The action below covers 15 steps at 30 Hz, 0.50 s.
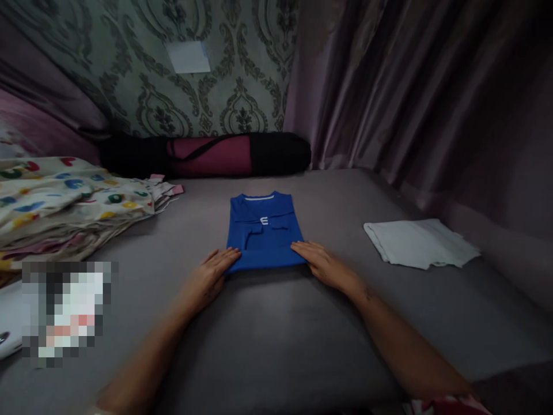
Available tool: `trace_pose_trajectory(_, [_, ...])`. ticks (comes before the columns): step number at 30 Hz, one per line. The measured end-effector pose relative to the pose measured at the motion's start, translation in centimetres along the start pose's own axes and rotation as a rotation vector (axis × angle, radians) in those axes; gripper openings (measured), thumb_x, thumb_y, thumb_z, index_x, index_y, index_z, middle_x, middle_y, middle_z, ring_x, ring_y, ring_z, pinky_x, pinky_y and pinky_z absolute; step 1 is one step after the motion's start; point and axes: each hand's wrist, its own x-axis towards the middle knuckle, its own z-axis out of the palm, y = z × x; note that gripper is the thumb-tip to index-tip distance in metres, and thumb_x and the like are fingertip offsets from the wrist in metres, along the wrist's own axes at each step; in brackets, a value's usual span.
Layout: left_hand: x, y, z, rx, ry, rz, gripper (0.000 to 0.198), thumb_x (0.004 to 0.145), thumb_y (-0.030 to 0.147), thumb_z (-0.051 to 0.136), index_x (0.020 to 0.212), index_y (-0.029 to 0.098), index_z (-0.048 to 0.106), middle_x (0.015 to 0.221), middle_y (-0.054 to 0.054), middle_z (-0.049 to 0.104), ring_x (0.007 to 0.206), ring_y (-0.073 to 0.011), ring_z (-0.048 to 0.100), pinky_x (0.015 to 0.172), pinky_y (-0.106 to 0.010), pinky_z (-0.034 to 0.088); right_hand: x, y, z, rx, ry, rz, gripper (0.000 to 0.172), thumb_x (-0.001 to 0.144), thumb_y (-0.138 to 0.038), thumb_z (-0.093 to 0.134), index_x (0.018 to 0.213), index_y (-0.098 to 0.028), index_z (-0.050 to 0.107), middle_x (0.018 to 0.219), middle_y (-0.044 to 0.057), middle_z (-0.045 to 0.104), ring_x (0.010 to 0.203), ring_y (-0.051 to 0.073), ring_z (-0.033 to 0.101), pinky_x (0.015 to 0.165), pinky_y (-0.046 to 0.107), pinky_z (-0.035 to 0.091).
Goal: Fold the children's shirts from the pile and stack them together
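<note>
I see the left hand (212,271) and the right hand (323,264) lying open and rather flat, seemingly gripping nothing, upon the near corners of the folded blue shirt (268,242) between them, where equal pressure should keep it straight.

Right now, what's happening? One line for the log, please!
blue shirt: folded, on grey sheet | left hand: on shirt's near left corner | right hand: on shirt's near right corner | white cloth: at right
</note>
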Motion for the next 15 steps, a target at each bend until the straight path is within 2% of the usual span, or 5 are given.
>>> trace_pose_trajectory(4, [-0.8, 0.8, -1.1, 0.023, -0.019, 0.052, 0.062, 0.088, 0.006, 0.031, 0.147, 0.023, 0.037, 0.145, -0.007, 0.05, 0.136, -0.0171, 0.045, 0.117, -0.046, 0.03, -0.5, -0.9, -1.2, -0.047, -0.03, -0.022, 0.073, 0.078, 0.006, 0.037, 0.144, -0.023, 0.045, 0.145, 0.007, 0.051, 0.135, 0.017, 0.045, 0.117, 0.047, 0.03])
trace_pose_trajectory(8, [-2.8, 1.7, -1.4, 0.004, -0.019, 0.097, 0.067, 0.087, 0.005, 0.034, 0.15, 0.028, 0.033, 0.145, -0.004, 0.051, 0.133, -0.0159, 0.048, 0.117, -0.044, 0.032, -2.4, -2.6, -2.3, -0.05, -0.066, -0.041, 0.068, 0.083, 0.002, 0.038, 0.144, -0.027, 0.045, 0.143, 0.004, 0.053, 0.133, 0.016, 0.048, 0.117, 0.045, 0.031])
trace_pose_trajectory(15, [-6.2, 5.7, -4.3, -0.173, -0.079, 0.153, 0.068, 0.088, 0.007, 0.034, 0.15, 0.033, 0.03, 0.14, 0.0, 0.056, 0.127, -0.0153, 0.054, 0.114, -0.038, 0.037, -7.3, -6.3, -4.1, 0.052, -0.196, -0.01, 0.068, 0.084, 0.0, 0.039, 0.145, -0.029, 0.044, 0.144, 0.001, 0.052, 0.134, 0.015, 0.046, 0.116, 0.04, 0.033])
